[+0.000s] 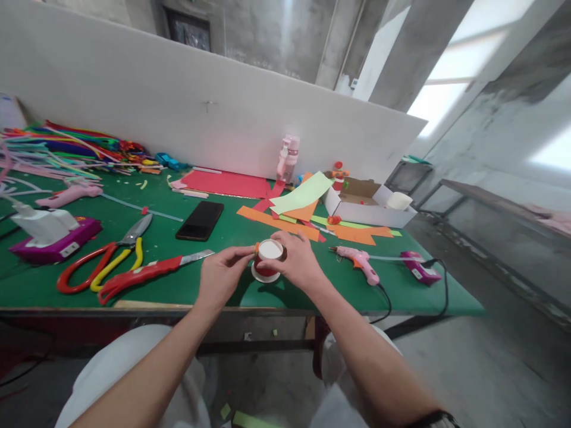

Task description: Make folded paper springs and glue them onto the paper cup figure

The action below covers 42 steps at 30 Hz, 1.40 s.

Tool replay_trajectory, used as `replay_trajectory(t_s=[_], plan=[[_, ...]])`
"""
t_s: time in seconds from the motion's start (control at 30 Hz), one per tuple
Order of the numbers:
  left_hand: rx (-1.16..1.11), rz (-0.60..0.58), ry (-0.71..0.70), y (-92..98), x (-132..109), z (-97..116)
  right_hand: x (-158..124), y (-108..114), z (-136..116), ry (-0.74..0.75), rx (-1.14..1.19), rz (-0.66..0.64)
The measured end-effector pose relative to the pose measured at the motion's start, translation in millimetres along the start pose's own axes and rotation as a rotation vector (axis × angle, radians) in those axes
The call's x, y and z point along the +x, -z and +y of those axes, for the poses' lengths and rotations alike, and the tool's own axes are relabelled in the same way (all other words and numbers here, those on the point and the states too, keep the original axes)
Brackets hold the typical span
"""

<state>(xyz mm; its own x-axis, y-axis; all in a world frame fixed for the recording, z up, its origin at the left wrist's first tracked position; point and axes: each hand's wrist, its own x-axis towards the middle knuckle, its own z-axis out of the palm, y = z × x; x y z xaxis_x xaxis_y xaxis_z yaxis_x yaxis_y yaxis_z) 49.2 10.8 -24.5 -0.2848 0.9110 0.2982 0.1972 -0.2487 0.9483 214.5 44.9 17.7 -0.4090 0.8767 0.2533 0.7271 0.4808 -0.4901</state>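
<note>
A small paper cup with a red wall stands upside down at the table's front, its white base up and its wider white rim below. My right hand is closed around its right side, thumb across the front and fingers behind. At the cup's left side, my left hand pinches a small orange piece against the wall. The fingertips partly cover this piece, so its shape is unclear.
To the left lie red-and-yellow-handled scissors, a red-handled knife and a phone. A pink glue gun lies right. Coloured paper strips, a pink bottle and a white box stand behind.
</note>
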Motion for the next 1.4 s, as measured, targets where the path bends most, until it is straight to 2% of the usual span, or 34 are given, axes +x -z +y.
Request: replay_trajectory(t_s=[0.27,0.47,0.77,1.4], plan=[[-0.01,-0.009,-0.006,-2.0,-4.0,5.3,-8.2,15.6,-1.4,0.078,-0.03,-0.11],[0.021,-0.003,0.026,-2.2,-6.4,4.3,-5.4,15.8,3.3,0.107,0.004,-0.065],[0.042,0.024,0.002,-5.4,-11.5,0.2,-6.5,11.2,5.4,0.122,0.071,-0.01],[-0.031,0.032,0.074,-8.2,-8.1,6.1,-5.8,9.4,7.2,0.126,0.066,-0.007]])
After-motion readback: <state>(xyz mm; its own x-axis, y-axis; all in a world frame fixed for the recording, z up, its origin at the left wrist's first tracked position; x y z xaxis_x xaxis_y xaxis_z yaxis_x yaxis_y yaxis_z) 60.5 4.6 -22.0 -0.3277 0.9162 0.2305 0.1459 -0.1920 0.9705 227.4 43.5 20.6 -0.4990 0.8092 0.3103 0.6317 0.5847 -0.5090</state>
